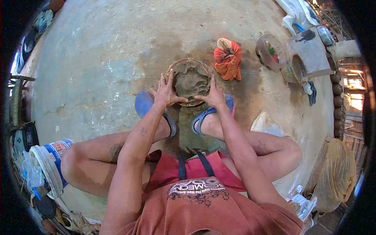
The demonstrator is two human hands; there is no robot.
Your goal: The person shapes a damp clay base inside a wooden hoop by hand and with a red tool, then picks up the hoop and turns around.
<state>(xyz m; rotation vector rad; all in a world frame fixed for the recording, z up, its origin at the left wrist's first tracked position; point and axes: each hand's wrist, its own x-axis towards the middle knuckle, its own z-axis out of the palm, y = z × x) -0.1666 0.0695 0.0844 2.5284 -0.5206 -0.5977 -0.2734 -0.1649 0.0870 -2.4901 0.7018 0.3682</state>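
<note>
A round, shallow basket (188, 59) with a pale woven rim sits on the floor in front of my feet. Grey-brown wet clay (192, 80) fills it, its surface lumpy and uneven. My left hand (167, 93) grips the basket's left side, thumb along the near rim and fingers spread up the edge. On the opposite side my right hand (212, 94) holds the rim in the same way, its thumb pointing inward. The undersides of the fingers are hidden. Just right of the basket stands an orange cloth bundle (228, 62), gathered at its top.
At the right are a ring-shaped clay piece (270, 53), a grey block (308, 53) and a round pot (293, 68). A white bucket (49, 168) stands by my left knee. A yellowish sack (337, 176) lies at the lower right. Blue shoes (145, 103) are on my feet.
</note>
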